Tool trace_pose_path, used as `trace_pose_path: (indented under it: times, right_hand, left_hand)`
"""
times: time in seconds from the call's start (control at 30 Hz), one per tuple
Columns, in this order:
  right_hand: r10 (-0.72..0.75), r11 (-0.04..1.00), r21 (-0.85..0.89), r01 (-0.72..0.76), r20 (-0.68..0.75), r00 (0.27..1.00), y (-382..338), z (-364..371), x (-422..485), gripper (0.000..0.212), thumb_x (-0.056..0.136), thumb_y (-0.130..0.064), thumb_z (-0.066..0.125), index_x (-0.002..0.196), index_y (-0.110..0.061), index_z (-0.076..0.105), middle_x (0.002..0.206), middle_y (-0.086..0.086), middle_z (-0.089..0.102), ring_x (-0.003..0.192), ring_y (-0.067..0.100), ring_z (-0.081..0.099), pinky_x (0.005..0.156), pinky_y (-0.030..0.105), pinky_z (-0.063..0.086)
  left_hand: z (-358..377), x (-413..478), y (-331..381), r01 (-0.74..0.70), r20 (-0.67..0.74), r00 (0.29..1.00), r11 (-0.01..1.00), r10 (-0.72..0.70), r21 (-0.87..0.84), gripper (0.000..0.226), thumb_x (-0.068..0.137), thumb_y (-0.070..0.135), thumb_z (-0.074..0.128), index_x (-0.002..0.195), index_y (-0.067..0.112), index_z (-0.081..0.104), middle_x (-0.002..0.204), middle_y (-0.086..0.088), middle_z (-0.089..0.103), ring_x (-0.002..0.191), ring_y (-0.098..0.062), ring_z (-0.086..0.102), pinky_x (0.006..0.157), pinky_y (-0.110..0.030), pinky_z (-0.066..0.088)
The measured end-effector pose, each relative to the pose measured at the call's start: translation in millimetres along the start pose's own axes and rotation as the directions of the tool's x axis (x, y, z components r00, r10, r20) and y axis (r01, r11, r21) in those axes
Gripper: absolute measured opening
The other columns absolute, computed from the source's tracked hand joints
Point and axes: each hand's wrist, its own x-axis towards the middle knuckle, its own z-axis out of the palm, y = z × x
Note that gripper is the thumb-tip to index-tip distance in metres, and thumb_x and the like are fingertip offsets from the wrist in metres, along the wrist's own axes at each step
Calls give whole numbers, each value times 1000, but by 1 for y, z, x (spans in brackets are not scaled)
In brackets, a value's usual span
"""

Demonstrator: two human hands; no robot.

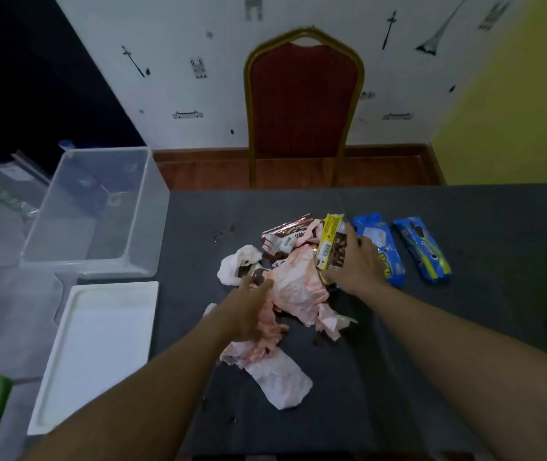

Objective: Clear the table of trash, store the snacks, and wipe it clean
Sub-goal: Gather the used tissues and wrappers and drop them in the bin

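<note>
Head view: we have both hands in the trash heap, mid-table (465, 327).
Our right hand (358, 261) curls round the yellow wrapper (330, 241), probably gathering trash first. Our left hand (249, 304) rests on the crumpled tissue (295, 287), with its fingers hidden and grip unclear. The blue snack packs (382, 247) lie just right, untouched, and the clear bin (99, 207) stands left.

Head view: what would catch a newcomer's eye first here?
A heap of crumpled tissues and wrappers fills the middle of the dark table; the left hand rests on it, the right hand grips a yellow wrapper at its far side. Two blue snack packs lie to its right, a clear bin at the table's left.
</note>
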Motion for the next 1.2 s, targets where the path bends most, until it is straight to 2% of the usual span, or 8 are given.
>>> trace_pose_path:
  times: [0.27, 0.33, 0.43, 0.53, 0.67, 0.87, 1.0, 1.2]
  right_hand:
    - [9, 988, 154, 4, -82, 997, -3, -8, 0, 105, 66, -48, 81, 149, -28, 19, 129, 13, 34, 124, 37, 35, 101, 48, 42]
    - [-26, 968, 243, 54, -117, 993, 0, -8, -3, 102, 63, -51, 81, 144, -30, 24, 124, 9, 35, 118, 35, 43, 97, 49, 46]
    - [-99, 949, 286, 132, -128, 987, 2, -6, -10, 104, 61, -56, 84, 143, -33, 23, 120, 3, 32, 109, 28, 48, 92, 46, 49]
    - [-124, 944, 294, 152, -111, 986, 3, -1, -17, 109, 64, -54, 86, 148, -33, 20, 122, 0, 30, 110, 20, 45, 94, 41, 48]
    - [-147, 932, 320, 172, -100, 984, 1, 5, -23, 111, 66, -55, 86, 152, -32, 18, 120, -3, 28, 110, 14, 40, 94, 35, 43]
    - [-194, 914, 344, 216, -96, 976, -6, 4, -28, 115, 68, -55, 85, 155, -31, 14, 120, -6, 26, 108, 10, 39, 92, 28, 36]
    - [-189, 908, 360, 217, -111, 976, -9, 2, -29, 114, 69, -51, 85, 155, -31, 14, 119, -5, 26, 108, 10, 38, 92, 28, 36]
    - [-160, 909, 367, 197, -130, 978, -7, 4, -31, 111, 70, -48, 85, 155, -31, 15, 118, -5, 25, 107, 10, 37, 90, 29, 36]
  left_hand:
    - [-13, 9, 2, -90, -226, 972, 990, 65, -106, 35, 91, 14, 49, 126, 12, 52, 121, -13, 51, 112, -30, 50, 88, -33, 42]
    - [-15, 9, 3, -101, -220, 972, 993, 84, -64, 42, 91, 35, 52, 129, 19, 48, 127, -10, 48, 116, -28, 45, 92, -36, 42]
    - [-12, 5, 5, -122, -38, 991, 990, 125, 69, 92, 69, 69, 64, 145, 37, 23, 145, -4, 29, 130, -30, 31, 100, -52, 44]
    - [-3, -1, 5, -165, 126, 982, 961, 139, 221, 127, 58, 55, 85, 150, 43, -1, 157, 0, 5, 142, -32, 12, 106, -59, 40]
    - [6, -1, 0, -156, 65, 987, 978, 149, 138, 92, 79, 20, 76, 149, 32, 18, 147, -9, 27, 127, -29, 42, 98, -41, 48]
    - [-1, -2, -3, -119, -243, 966, 985, 86, -124, 25, 86, 19, 57, 110, 15, 50, 109, -6, 47, 91, -24, 51, 75, -34, 43]
    - [-8, 3, -6, -122, -332, 942, 968, 43, -221, 17, 80, 25, 59, 94, 16, 53, 100, -3, 51, 90, -25, 54, 78, -39, 49]
    - [4, -2, 8, -327, -94, 940, 945, 327, 11, 49, 72, 46, 72, 111, 21, 55, 108, 2, 48, 93, -17, 50, 81, -36, 51]
